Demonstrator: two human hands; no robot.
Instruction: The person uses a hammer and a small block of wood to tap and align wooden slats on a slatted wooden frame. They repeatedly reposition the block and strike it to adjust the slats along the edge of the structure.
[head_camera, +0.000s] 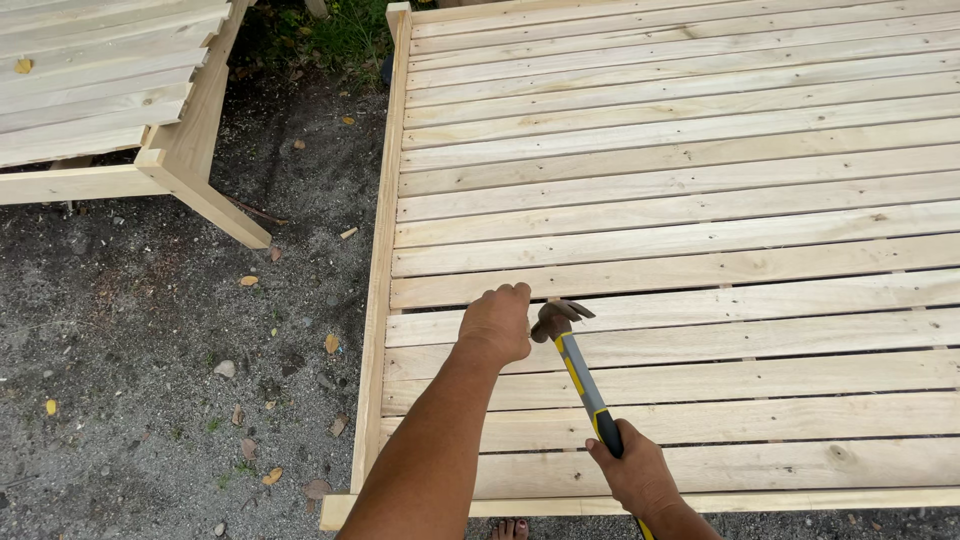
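Your one camera sits on your head and looks steeply down and forward. The slatted frame (680, 200) fills the right of the frame, close below you; gravel (150, 380) fills the lower left.

No packages, labels, signs or screens show anywhere in this view.
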